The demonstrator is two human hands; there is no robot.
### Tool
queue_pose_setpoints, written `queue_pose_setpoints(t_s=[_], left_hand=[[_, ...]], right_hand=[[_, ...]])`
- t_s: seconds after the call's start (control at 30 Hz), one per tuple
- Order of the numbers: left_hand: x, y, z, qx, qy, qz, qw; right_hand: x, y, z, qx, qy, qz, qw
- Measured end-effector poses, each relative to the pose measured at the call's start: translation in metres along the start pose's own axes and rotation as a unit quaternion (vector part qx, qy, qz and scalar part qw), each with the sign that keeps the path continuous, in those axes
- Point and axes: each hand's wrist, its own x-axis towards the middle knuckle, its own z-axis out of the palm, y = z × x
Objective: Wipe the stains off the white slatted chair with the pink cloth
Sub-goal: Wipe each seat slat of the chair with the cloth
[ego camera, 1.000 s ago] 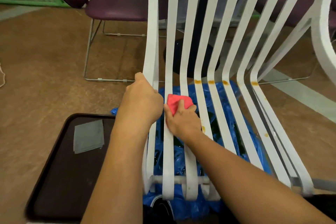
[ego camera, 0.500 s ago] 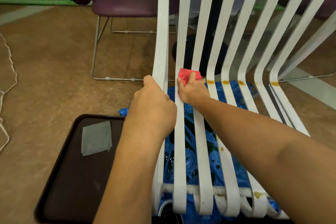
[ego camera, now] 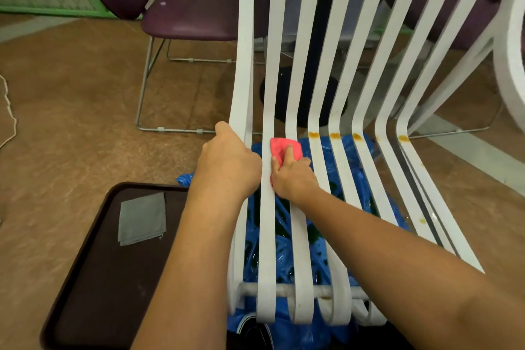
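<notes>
The white slatted chair [ego camera: 301,239] fills the middle of the view, its slats bending from seat to back. My left hand [ego camera: 227,162] grips the leftmost slat at the bend. My right hand [ego camera: 292,176] holds the pink cloth [ego camera: 281,148] against the second and third slats, just below the bend. Orange stains [ego camera: 335,135] mark the bend of several slats to the right of the cloth, and a small spot [ego camera: 422,220] sits on a right seat slat.
A dark tray [ego camera: 93,278] on the floor at lower left holds a folded grey cloth [ego camera: 142,217]. Blue plastic sheeting [ego camera: 284,261] lies under the chair. Purple chairs [ego camera: 199,0] with metal legs stand behind. A white cord [ego camera: 10,111] lies at the far left.
My right hand slid the pink cloth up the slats to the bend, then slightly back down. My left hand kept its grip on the leftmost slat. The camera view shifted.
</notes>
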Motion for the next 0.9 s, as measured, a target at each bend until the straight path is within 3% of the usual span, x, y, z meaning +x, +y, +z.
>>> queue_pose_setpoints(t_s=[0.17, 0.43, 0.63, 0.9], left_hand=[[-0.005, 0.000, -0.004, -0.009, -0.010, -0.004, 1.000], [-0.013, -0.001, -0.007, -0.017, -0.011, 0.013, 1.000], [-0.011, -0.004, -0.003, 0.019, 0.015, 0.043, 0.999], [-0.013, -0.001, 0.001, 0.034, 0.037, 0.043, 0.998]], right_hand=[[-0.066, 0.010, 0.008, -0.022, 0.000, 0.017, 1.000], [-0.143, 0.037, 0.030, 0.010, 0.000, -0.026, 1.000], [-0.122, 0.034, 0.032, 0.024, 0.040, -0.041, 0.998], [-0.053, 0.012, 0.012, 0.039, 0.050, 0.001, 0.998]])
